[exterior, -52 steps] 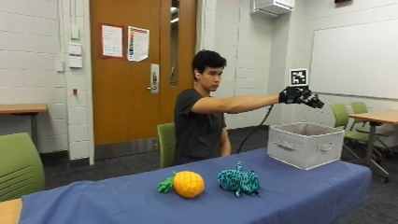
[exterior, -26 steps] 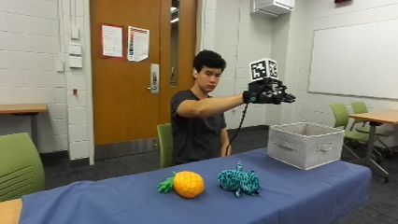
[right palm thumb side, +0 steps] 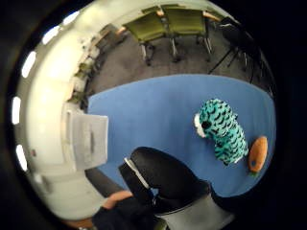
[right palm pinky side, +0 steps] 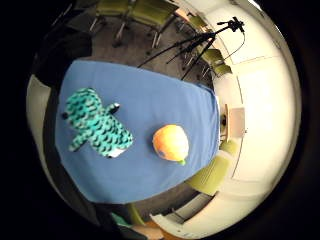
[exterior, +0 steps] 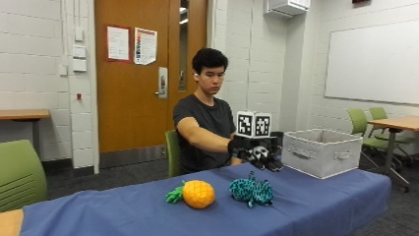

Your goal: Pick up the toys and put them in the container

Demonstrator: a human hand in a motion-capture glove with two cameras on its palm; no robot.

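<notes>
A teal patterned plush toy (exterior: 252, 191) and an orange pineapple toy (exterior: 197, 193) lie side by side on the blue-covered table (exterior: 314, 209). A grey fabric container (exterior: 320, 152) stands at the table's far right end. My gloved right hand (exterior: 258, 154) hangs in the air just above and behind the teal toy, fingers relaxed and pointing down, holding nothing. Both palm views look down on the teal toy (right palm pinky side: 97, 127) (right palm thumb side: 221, 129) and the pineapple (right palm pinky side: 170, 142) (right palm thumb side: 257, 153). The thumb side palm view also shows the container (right palm thumb side: 88, 139) and the gloved thumb (right palm thumb side: 163, 177).
Green chairs (exterior: 19, 172) stand around the table, one behind the seated person. A second table (exterior: 393, 123) with chairs is at the right. A camera tripod (right palm pinky side: 200, 42) stands on the floor beyond the table's long side.
My hand has come away from above the container, moving left and down to just over the teal toy. Both toys lie where they were.
</notes>
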